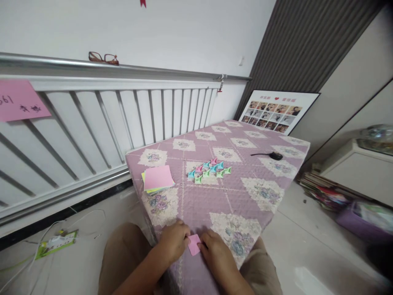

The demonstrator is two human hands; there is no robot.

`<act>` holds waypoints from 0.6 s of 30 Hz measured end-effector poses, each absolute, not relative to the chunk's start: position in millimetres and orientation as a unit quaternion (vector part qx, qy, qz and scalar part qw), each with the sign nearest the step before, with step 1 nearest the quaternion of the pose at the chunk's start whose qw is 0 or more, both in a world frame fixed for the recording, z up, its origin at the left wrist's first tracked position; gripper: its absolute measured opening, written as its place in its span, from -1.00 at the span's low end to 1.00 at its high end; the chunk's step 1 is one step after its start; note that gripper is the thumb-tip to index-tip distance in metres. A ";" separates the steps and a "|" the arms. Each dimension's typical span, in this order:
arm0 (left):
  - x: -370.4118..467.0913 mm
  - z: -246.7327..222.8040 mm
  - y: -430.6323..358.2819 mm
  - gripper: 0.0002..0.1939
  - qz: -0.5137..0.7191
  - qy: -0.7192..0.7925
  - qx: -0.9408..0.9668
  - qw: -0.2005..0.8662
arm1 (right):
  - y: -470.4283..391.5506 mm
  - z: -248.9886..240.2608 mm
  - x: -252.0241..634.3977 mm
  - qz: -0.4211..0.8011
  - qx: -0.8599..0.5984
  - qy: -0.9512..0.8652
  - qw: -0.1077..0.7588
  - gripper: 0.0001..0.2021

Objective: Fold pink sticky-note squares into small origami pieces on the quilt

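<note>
Between my two hands, close to the near end of the table, is a small square of folded pink paper (pixel 194 244). My left hand (pixel 174 241) pinches its left edge. On the opposite edge, my right hand (pixel 215 250) grips the paper with thumb and fingers. Farther up the cloth sit several small folded paper pieces (pixel 213 168) in pink, blue and green, grouped in rows. Left of them lies a stack of coloured paper sheets (pixel 159 178) with a pink one on top.
A purple floral cloth covers the table (pixel 229 196). A black corded object (pixel 275 155) lies toward its right side. The radiator (pixel 172 110) borders the left, with glasses (pixel 103 58) on its pipe. A photo board (pixel 276 110) leans at the far end. A power strip (pixel 57 244) is on the floor.
</note>
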State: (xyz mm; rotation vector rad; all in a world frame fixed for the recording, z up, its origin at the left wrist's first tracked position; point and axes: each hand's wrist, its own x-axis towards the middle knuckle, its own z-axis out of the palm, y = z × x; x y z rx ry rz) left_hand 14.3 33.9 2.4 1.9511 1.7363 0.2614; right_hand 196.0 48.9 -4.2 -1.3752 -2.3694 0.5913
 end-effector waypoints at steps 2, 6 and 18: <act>12.6 3.0 35.1 -0.89 0.091 0.635 0.723 0.257 | 50.0 -3.4 196.5 0.200 -0.481 -0.837 0.169 -0.86; 9.9 2.5 39.0 -0.91 0.084 0.625 0.730 0.262 | 53.3 0.4 193.9 0.220 -0.476 -0.834 0.170 -0.90; 7.5 -1.3 38.1 -0.88 0.087 0.611 0.746 0.250 | 57.3 -6.6 193.4 0.219 -0.439 -0.851 0.187 -0.86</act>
